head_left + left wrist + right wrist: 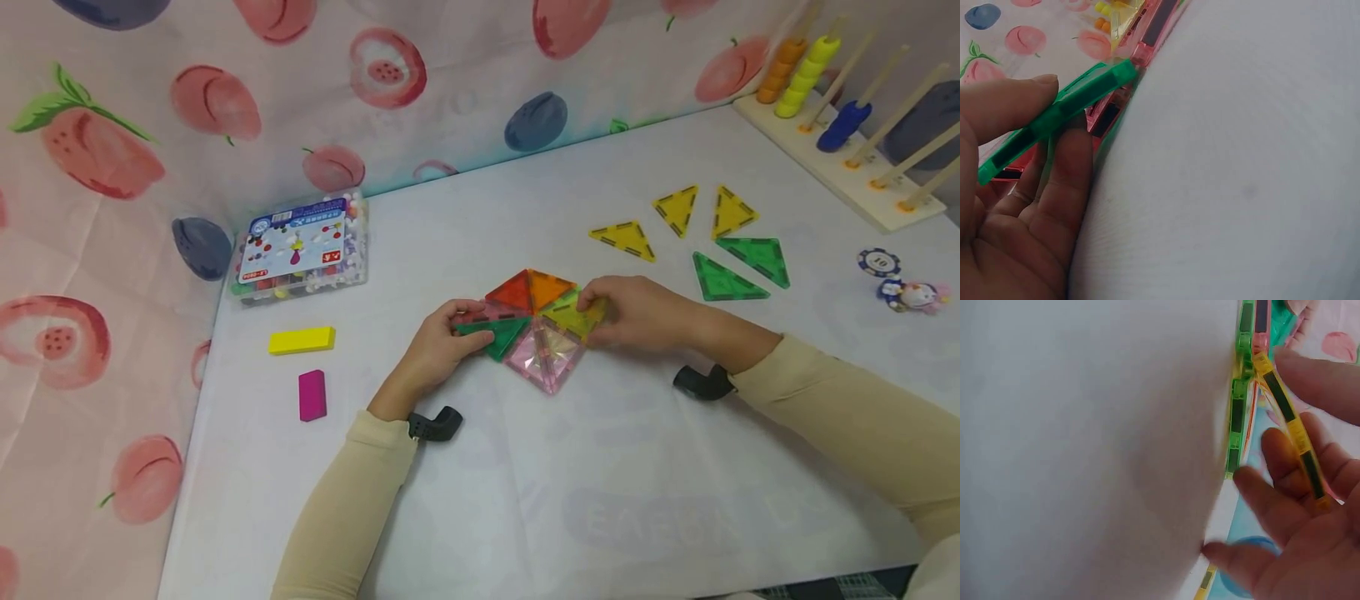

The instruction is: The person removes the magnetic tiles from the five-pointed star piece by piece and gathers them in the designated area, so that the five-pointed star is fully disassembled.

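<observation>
Triangular see-through magnetic tiles form a cluster mid-table. My left hand (437,343) is at its left side and pinches a green triangular magnetic tile (507,335) between thumb and fingers. In the left wrist view that green tile is tilted off the table. On the right side my right hand (637,312) holds a yellow triangular magnetic tile (1300,440), which leans over a green-edged tile (1235,419) lying flat. Between the hands are a red tile (510,292), an orange tile (547,290) and pink tiles (536,358). The fingers partly hide the outer tiles.
Loose yellow tiles (624,239) and green tiles (723,279) lie at the back right. Beyond them stands a peg abacus (832,150), near a poker chip (878,262) and a small figurine (911,295). A bead box (296,246), yellow block (302,341) and magenta block (312,396) sit left.
</observation>
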Demonstrator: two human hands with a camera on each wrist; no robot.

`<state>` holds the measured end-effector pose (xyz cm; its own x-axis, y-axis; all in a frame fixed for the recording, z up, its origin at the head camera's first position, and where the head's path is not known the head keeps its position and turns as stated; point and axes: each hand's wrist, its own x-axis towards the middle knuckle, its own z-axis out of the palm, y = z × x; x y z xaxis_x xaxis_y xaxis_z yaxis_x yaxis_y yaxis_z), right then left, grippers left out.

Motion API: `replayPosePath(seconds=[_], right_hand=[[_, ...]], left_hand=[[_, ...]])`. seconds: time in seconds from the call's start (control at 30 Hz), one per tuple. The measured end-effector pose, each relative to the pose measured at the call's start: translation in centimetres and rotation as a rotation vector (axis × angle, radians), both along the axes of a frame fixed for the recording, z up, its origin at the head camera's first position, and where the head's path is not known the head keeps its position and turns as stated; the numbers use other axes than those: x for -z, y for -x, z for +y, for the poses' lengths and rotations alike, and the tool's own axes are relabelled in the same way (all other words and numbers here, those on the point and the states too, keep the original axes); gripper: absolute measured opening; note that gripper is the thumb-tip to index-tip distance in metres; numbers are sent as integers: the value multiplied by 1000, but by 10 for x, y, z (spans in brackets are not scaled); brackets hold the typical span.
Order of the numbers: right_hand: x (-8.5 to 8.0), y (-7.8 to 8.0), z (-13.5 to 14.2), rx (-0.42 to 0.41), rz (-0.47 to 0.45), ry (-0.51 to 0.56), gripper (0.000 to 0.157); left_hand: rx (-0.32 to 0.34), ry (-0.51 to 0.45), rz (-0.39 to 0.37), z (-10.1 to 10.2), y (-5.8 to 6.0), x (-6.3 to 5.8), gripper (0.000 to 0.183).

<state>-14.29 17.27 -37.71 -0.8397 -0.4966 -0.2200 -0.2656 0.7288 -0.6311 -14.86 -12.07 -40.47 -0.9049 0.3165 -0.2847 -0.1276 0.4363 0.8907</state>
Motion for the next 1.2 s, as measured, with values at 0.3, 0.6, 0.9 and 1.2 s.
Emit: replayPosePath(seconds=[0.3,0.6,0.9,1.2], right_hand=[[0,10,-1,-10,15,-130,65],[-5,17,-3,-100,39,-146,51],[-4,16,-3,-98,25,-127,52],[-4,16,3,-89,24,-73,45]], left_hand=[[8,22,12,0,1,2,41],[21,34,22,0,3,3,43],[79,308,220,2,-2,-11,43],[374,580,582,39,-14,-17,49]])
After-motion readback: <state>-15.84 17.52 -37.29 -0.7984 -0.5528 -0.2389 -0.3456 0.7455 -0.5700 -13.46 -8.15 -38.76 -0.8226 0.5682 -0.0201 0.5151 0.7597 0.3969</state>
